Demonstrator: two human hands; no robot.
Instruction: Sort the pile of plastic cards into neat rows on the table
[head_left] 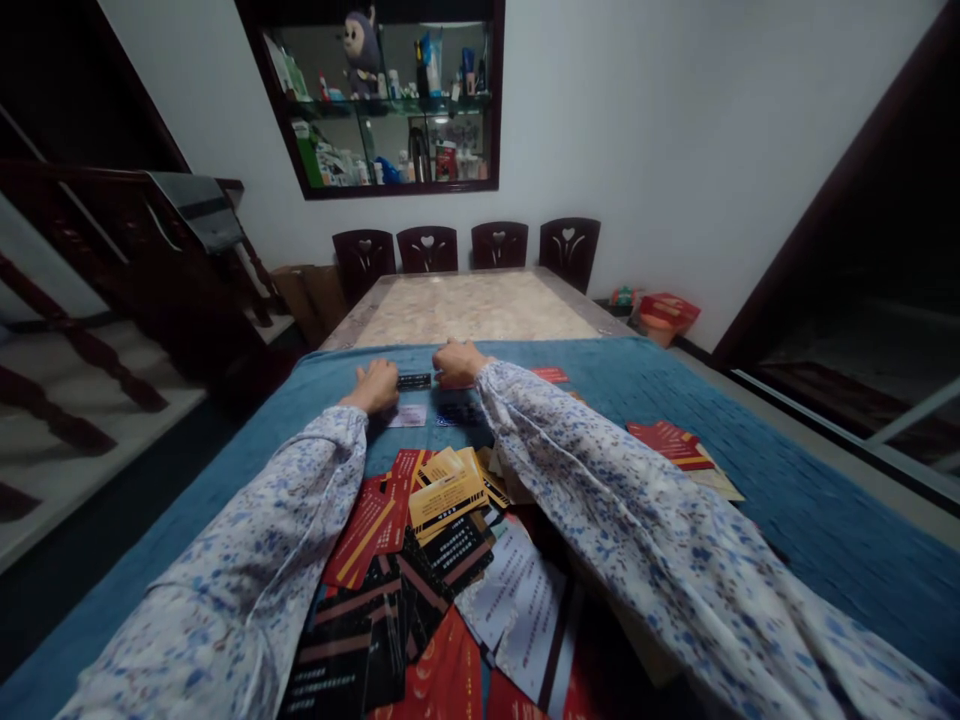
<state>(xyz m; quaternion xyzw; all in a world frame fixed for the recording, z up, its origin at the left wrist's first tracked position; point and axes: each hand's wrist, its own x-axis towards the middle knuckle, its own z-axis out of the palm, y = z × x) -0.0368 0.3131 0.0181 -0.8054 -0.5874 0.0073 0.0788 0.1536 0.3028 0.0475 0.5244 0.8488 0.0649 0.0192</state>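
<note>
Both my arms, in blue-flowered white sleeves, reach far forward over a blue cloth [750,440]. My left hand [375,385] and my right hand [457,362] are both curled, and each touches one end of a small dark card [414,381] lying between them on the cloth. A pale card [409,415] and a dark blue card [457,412] lie just in front of that one. Between my forearms spreads a heap of cards [442,540] in red, black, yellow and white.
A small stack of red cards [675,445] lies on the cloth to the right, and one red card [551,375] near my right hand. Beyond the cloth is bare marble tabletop [472,305], several dark chairs [499,243] and a wall cabinet [390,100]. A staircase stands left.
</note>
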